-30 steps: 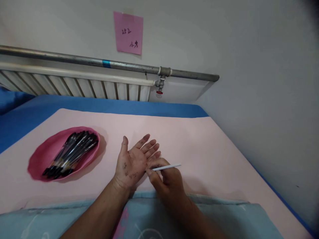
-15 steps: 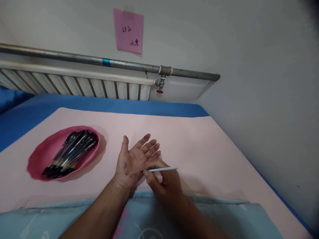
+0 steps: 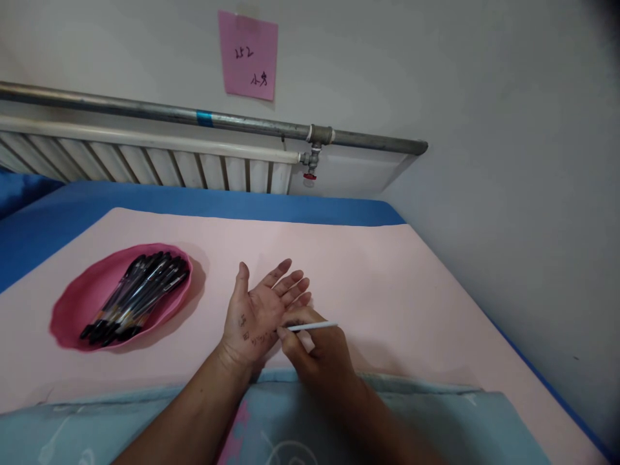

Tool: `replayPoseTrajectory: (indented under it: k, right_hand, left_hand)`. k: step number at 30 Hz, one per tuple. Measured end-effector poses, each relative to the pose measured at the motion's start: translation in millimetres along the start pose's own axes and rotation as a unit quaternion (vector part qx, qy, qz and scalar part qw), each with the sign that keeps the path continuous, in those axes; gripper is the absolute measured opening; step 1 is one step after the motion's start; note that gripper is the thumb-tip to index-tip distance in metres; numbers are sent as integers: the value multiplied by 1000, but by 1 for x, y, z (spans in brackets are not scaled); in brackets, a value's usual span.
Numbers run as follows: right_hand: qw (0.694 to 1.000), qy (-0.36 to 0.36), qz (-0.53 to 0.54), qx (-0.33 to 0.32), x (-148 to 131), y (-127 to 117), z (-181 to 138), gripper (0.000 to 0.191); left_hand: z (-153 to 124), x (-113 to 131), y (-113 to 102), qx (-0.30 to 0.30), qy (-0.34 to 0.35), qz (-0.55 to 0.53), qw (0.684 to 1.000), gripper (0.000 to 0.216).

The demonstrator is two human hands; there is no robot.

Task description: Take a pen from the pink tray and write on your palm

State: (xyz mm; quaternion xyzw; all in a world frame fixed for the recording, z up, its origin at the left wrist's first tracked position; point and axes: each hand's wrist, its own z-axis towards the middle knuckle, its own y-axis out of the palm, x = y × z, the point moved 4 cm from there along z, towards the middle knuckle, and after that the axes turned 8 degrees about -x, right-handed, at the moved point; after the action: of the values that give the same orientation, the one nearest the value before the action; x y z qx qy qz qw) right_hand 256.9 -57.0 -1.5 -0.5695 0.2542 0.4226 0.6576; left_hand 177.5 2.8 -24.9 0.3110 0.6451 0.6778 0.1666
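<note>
My left hand [image 3: 259, 313] lies palm up above the pink tabletop [image 3: 368, 278], its fingers spread. Dark handwritten marks run across the lower palm. A thin white stick-like pen [image 3: 314, 326] is pinched between the thumb and fingers of my right hand [image 3: 320, 349]. Its tip is at the outer side of the left palm, close to the marks; my right fingers partly hide that spot. To the left stands a pink oval bowl [image 3: 68, 316] holding several clear pens with black caps [image 3: 135, 297].
A blue surface [image 3: 252, 206] borders the pink top at the back. Behind it are a white radiator [image 3: 184, 169], a metal pipe [image 3: 145, 111] and a red-handled valve [image 3: 310, 176]. A pink note [image 3: 248, 57] hangs on the wall. Light blue patterned cloth [image 3: 436, 420] lies along the front.
The white pen and my right fingers have shifted very slightly at the left palm. The whole view has tilted a little; the left hand keeps its pose.
</note>
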Motion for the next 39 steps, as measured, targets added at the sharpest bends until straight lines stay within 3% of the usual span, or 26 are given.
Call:
replayPoseTrajectory:
  k: [39]
  right_hand:
    - [1000, 5, 14, -4, 1, -1, 0, 11]
  left_hand:
    - [0, 0, -3, 6, 8, 2, 1000, 60]
